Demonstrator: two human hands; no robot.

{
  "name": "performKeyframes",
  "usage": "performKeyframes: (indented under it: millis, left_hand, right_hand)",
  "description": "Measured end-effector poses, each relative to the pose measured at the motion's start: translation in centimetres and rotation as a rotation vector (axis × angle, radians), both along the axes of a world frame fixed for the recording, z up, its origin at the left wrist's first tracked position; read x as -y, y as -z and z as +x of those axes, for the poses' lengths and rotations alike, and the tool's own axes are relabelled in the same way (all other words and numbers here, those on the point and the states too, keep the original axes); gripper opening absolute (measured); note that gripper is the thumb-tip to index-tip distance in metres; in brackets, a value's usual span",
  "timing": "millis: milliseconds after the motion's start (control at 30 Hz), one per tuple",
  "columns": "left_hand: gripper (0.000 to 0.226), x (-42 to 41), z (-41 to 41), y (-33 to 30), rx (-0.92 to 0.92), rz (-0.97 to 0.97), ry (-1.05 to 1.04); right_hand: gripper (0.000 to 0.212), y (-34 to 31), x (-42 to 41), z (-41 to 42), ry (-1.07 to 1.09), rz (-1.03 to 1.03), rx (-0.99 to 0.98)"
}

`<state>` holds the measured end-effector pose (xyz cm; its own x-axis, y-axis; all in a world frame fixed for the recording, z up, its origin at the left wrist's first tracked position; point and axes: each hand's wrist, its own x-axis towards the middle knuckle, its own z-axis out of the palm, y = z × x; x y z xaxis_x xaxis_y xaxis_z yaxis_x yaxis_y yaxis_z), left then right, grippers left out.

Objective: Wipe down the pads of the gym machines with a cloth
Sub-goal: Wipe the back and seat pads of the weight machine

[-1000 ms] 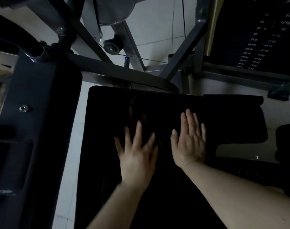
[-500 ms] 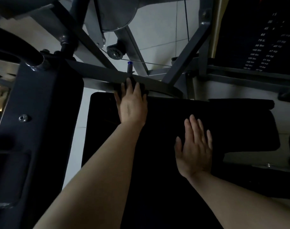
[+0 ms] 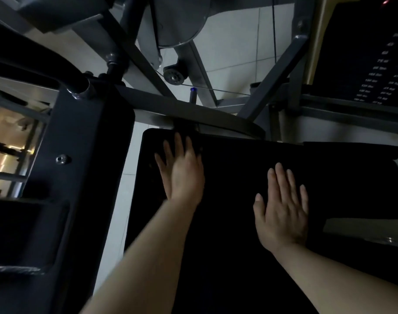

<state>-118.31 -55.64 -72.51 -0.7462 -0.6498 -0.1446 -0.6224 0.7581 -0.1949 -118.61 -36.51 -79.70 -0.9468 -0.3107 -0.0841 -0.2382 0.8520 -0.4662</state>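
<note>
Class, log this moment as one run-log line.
left hand: flat, far-left corner of pad | right hand: flat mid-pad | cloth: too dark to tell

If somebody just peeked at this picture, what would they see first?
Probably the two bare hands lying flat on the big black pad in the middle: the left hand up near its far left corner, the right hand nearer the middle. There may be a dark cloth under the left hand, but it is too dark to be sure. Behind the pad, grey metal bars cross over a pale tiled floor.
</note>
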Motion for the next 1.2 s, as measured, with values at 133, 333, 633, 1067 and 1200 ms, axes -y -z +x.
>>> performKeyframes:
  millis: [133, 333, 633, 1067, 1200]
  left_hand:
    - [0.048, 4.9, -5.3, -0.8, -0.052, 0.004, 0.001]
    - [0.050, -1.3, 8.1, 0.6, -0.116, -0.093, 0.004]
    - [0.049, 1.7, 3.9, -0.1, 0.008, -0.077, -0.088]
    - [0.053, -3.2, 13.2, 1.0, -0.097, -0.053, -0.048]
    - [0.047, -0.8, 9.8, 0.8, -0.066, -0.090, -0.036]
  right_hand:
    - [0.065, 0.2, 0.0, -0.1, 0.010, -0.020, -0.006]
    - [0.064, 0.0, 0.2, 0.0, 0.036, -0.031, -0.003]
    - [0.064, 0.0, 0.2, 0.0, 0.038, -0.032, 0.000]
    - [0.067, -0.3, 0.1, 0.1, 0.017, 0.002, 0.017]
    - [0.066, -0.2, 0.2, 0.1, 0.025, -0.004, 0.002]
